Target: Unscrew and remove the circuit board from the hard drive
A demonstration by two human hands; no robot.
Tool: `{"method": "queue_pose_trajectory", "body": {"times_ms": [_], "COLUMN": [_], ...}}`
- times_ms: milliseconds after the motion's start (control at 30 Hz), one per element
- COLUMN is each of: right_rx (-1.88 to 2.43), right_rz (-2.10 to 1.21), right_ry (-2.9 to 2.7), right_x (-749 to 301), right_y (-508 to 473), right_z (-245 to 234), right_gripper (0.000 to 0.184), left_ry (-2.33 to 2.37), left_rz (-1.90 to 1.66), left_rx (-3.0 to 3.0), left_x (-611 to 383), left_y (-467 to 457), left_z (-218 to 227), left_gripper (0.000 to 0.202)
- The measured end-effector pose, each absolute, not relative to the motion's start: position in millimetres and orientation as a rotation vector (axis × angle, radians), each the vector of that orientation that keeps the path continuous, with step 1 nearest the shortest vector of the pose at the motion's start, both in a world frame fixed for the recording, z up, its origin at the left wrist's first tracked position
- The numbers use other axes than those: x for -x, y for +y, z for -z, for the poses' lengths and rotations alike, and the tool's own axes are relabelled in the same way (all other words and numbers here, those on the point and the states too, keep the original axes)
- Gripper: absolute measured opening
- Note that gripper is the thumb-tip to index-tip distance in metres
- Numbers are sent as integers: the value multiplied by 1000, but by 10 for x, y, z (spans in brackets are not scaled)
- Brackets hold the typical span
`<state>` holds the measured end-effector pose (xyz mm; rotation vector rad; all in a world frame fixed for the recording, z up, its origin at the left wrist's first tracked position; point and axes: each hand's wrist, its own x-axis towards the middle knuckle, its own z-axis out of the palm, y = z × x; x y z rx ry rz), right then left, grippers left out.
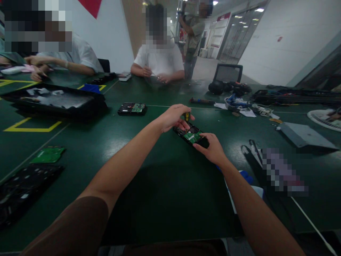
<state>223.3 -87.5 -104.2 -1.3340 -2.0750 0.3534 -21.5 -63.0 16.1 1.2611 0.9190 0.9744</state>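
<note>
Head view. Black casing with a green circuit board (pixel 193 136) lies just right of centre frame, set askew on the green surface (pixel 165 192). Right hand (pixel 213 146) clamped on its lower-right end, thumb along the near side, fingers on the far one. Left hand (pixel 173 118) closed around a yellow-and-black tool (pixel 187 116) upright over the casing's upper end (tip hidden, contact cannot be told).

Edges: near rim of the surface runs along the bottom of the frame, well apart from the work. Between the two forearms, a broad bare stretch reaches down to that rim; another lies left of the left forearm. Tighter on the right: white-and-blue item (pixel 257 192) beside the right forearm, grey box (pixel 306 136) farther out, tangled cables (pixel 234 102) toward the upper right.

Containers: black tray (pixel 92 104), upper left, holding crumpled white pieces (pixel 44 92); white basket (pixel 314 116), cut by the right edge, with something brownish inside (too blurred to name).

Also noted: second board unit (pixel 132 108) left of the left hand; loose green board (pixel 48 155) above a black panel (pixel 29 188), lower left.
</note>
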Motion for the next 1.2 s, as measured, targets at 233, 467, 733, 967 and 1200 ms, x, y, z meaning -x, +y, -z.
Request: {"method": "queue_pose_trajectory", "body": {"times_ms": [233,467,733,967,1200], "right_rx": [1348,1351,1359,1346,1347], "right_rz": [-358,-357,-365,-360,-303], "right_ry": [-2064,-2082,-2067,-2078,-2115], "right_x": [-2233,-2242,-2226,-2230,-2231], "right_y": [-881,-879,-896,-894,-904], "right_z": [1048,1041,1017,1027,1055], "right_gripper": [52,52,48,51,65], "left_ry": [906,880,963,931,941], "left_rz": [-955,-962,-966,-976,-966], "left_rx": [-1339,-1262,-1359,-1291,-1385], "left_x": [206,196,181,198,178], "left_y": [-630,-586,-663,-617,-661], "left_z": [-162,-111,-187,-137,-171], "left_gripper": [17,18,16,19,14]}}
